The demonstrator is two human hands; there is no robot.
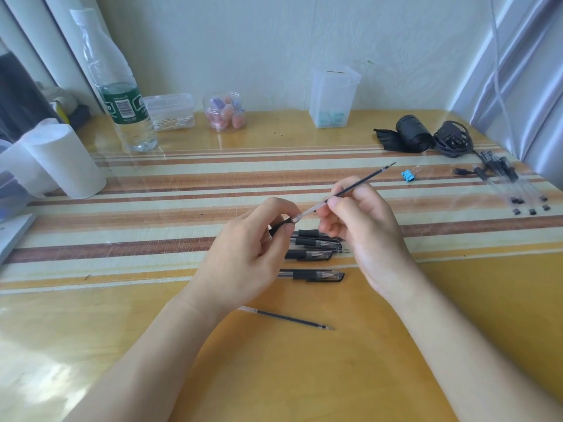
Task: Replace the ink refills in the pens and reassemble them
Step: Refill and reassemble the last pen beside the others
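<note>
My left hand (253, 254) grips a pen barrel (278, 226) by its black end, most of it hidden under my fingers. My right hand (362, 226) pinches an ink refill (362, 181) whose clear rear end sits at the barrel's mouth; its tip points up and to the right. Beneath my hands lies a small pile of black-grip pens (316, 243), and one capped pen (313, 275) lies apart in front of it. A loose refill (289, 318) lies on the table near my left wrist.
Several more pens (515, 184) lie at the right edge, with a blue binder clip (409, 175) nearby. At the back stand a water bottle (122, 99), clear containers (333, 95), a jar (224, 112), a black roll and cable (426, 135). A paper roll (67, 159) stands left.
</note>
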